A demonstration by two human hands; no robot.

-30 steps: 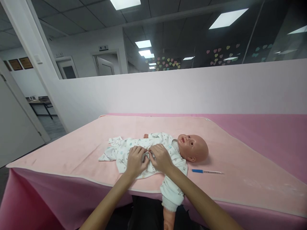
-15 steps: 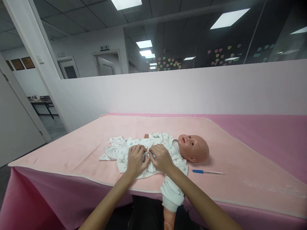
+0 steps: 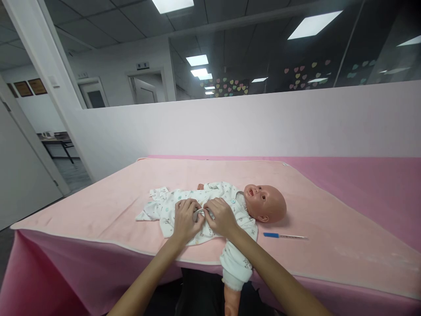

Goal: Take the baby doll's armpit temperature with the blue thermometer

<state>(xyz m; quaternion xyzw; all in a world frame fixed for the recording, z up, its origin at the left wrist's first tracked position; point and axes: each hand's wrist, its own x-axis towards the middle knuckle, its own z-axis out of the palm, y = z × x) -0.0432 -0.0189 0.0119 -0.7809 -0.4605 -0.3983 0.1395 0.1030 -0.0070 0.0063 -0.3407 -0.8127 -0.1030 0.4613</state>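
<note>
A baby doll [image 3: 268,203] lies on its back with its head to the right, dressed in a white patterned romper [image 3: 167,206]. Over the middle of its front, my left hand [image 3: 188,217] and my right hand [image 3: 221,215] are close together, each with its fingers closed on the romper's cloth. A raised edge of the white fabric shows between my thumbs. The exact spot under my fingertips is hidden. One arm of the doll [image 3: 232,300] hangs over the table's front edge, below my right forearm.
A thermometer with a blue end [image 3: 285,236] lies right of the doll, near its head. The peach blanket [image 3: 98,206] covers the table over a pink cloth [image 3: 378,188]. Behind stands a low white wall [image 3: 230,129] with glass above it.
Almost nothing differs. Both hands keep their place on the romper, and the view has shifted very slightly.
</note>
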